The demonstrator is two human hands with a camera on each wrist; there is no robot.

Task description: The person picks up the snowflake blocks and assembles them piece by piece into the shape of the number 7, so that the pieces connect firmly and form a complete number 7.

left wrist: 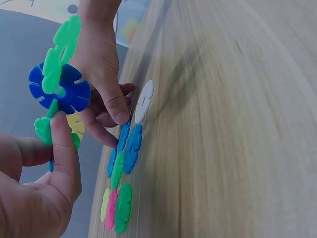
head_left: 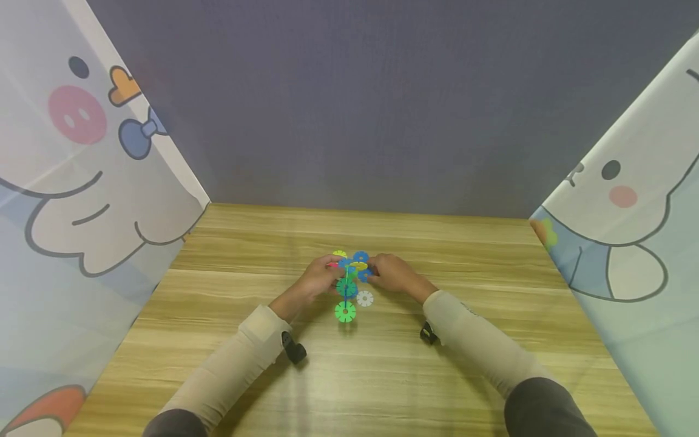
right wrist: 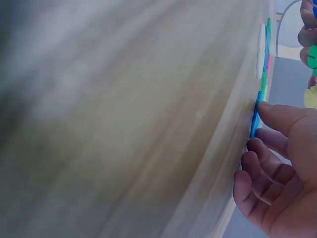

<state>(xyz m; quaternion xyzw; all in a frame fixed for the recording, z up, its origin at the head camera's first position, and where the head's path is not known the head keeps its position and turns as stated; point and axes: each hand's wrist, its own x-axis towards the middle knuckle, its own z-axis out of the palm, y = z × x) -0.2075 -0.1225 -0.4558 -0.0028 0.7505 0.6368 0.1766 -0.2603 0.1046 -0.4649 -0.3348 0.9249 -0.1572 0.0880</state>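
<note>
My left hand (head_left: 321, 276) pinches a joined set of slotted plastic snowflake discs and holds it above the table. In the left wrist view the set includes a green disc (left wrist: 69, 37), a dark blue disc (left wrist: 78, 97) and a partly hidden yellow disc (left wrist: 76, 124). Low at the tabletop, my right hand (head_left: 392, 272) has its thumb and forefinger on the edges of a blue snowflake disc (right wrist: 256, 116). Around it lie loose discs: a white disc (left wrist: 143, 101), another blue disc (left wrist: 132, 148), a pink disc (left wrist: 112, 210) and green ones.
The discs lie on a wood-grain table (head_left: 437, 382). A dark grey panel (head_left: 371, 109) rises behind its far edge. Cartoon-printed sheets stand on the left (head_left: 131, 200) and right (head_left: 644, 237). A black wrist mount (head_left: 293, 349) sticks out from the left sleeve.
</note>
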